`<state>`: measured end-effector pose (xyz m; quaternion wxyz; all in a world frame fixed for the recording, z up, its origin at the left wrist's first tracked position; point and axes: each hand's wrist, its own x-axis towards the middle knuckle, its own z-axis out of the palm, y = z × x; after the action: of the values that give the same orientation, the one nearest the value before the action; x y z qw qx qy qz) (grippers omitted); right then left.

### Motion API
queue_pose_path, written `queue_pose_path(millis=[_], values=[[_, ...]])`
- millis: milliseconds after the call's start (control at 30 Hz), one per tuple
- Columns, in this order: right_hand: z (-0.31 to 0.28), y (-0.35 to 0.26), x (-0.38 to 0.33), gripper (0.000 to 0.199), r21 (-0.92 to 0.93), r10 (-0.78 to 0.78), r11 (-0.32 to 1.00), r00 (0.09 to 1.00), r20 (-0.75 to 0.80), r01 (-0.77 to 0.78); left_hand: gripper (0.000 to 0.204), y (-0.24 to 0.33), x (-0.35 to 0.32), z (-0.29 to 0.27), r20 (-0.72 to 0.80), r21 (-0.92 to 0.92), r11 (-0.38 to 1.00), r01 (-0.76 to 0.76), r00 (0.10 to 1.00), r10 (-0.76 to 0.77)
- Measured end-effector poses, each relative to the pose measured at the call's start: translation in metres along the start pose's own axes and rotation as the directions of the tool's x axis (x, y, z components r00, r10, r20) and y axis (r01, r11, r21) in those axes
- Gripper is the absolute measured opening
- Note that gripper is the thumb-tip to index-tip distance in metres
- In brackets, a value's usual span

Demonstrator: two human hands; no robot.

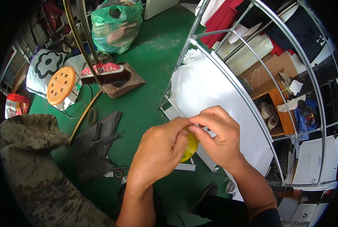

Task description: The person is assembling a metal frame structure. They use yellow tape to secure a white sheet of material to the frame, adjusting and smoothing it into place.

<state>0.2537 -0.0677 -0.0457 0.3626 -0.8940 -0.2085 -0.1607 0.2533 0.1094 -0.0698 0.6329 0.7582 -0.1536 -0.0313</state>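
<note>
Evidently the fingertips do the fine work here. The left hand [157, 147] curls round a yellow disc [192, 146], thumb bent in against it, and the right hand [220, 138] meets it at the disc's far edge, thumb and forefinger drawn close as if in a pinch; whether anything thin lies between them, I cannot tell. The disc sits between the two palms, above the floor [157, 85], largely covered by the fingers.

To handle it well, the left grip should probably be firm but light, so the disc cannot turn, while the right nails work at the rim with small, even pulls. Slick plastic, as this seems, may slip under damp skin.

The disc looks glossy and rounded, yellow with greenish patches. Beyond it, right, a smooth white sheet [218, 94] reflects light beside a rack [192, 41] of dull metal tube. Left lie limp, ragged black scraps [93, 149]; near left, a rumpled camouflage cloth [33, 178]. Far left stand a stiff-bristled broom [102, 69] and a round orange stool [61, 86] pierced with holes.
</note>
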Motion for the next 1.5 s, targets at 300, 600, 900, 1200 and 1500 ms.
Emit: queue_pose_path(millis=[300,600,900,1200,1500], values=[[-0.002,-0.001,-0.002,0.015,-0.053,-0.055,0.997,0.998,-0.033,0.054,0.033,0.0,0.0,0.0,0.151,-0.165,0.982,0.089,0.986,-0.064],[-0.026,-0.019,-0.007,0.013,-0.075,0.061,0.995,0.998,-0.015,-0.062,0.043,0.014,0.002,-0.008,0.142,0.013,1.0,0.003,0.99,-0.005],[-0.103,-0.067,-0.035,0.013,-0.16,-0.065,0.984,0.995,0.077,0.077,0.022,0.037,0.004,-0.006,0.179,0.114,0.863,-0.492,0.865,0.47],[-0.18,-0.124,-0.066,0.003,0.164,-0.304,0.944,0.947,0.098,0.286,0.029,0.105,-0.028,0.008,0.083,-0.087,0.515,-0.853,0.509,0.857],[-0.186,-0.117,-0.083,0.008,0.199,-0.285,0.94,0.958,0.02,0.276,0.027,0.108,-0.035,0.035,0.022,-0.154,0.56,-0.814,0.564,0.826]])
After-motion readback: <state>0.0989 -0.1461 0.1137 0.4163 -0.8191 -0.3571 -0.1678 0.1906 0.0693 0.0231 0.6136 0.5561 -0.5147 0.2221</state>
